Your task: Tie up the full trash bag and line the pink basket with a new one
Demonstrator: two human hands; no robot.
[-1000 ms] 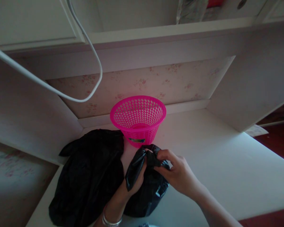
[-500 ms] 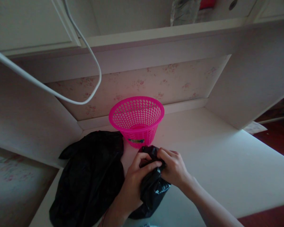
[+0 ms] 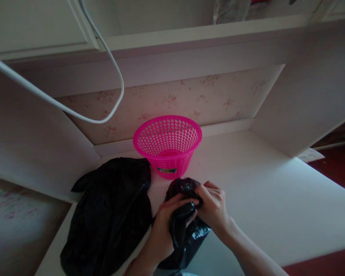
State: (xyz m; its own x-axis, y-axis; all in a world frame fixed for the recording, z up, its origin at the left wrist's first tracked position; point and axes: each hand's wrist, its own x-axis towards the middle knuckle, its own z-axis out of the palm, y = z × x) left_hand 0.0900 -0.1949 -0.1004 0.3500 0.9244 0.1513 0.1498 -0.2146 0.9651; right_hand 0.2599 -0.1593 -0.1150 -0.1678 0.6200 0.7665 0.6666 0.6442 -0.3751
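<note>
A crumpled black plastic bag (image 3: 186, 230) lies on the white desk (image 3: 261, 191) just in front of me. My left hand (image 3: 165, 226) grips its bunched top from the left, and my right hand (image 3: 214, 205) pinches the same bunch from the right; the fingers of both meet at the bag's neck. A bright pink perforated plastic basket (image 3: 168, 143) stands upright and empty just behind the hands, close to the bag. A bigger heap of black plastic (image 3: 109, 214) lies flat at the left of the desk, touching nothing I hold.
A white cable (image 3: 74, 111) loops down from the upper left. The desk sits in an alcove with flowered back panel (image 3: 189, 99), a shelf above and side walls left and right. Bare desk surface stretches to the right. A red-brown floor (image 3: 336, 168) shows at far right.
My left hand came out from under the bag and closed over its top. Both hands drew together and gathered the bag's neck, which now sits a little lower and more bunched.
</note>
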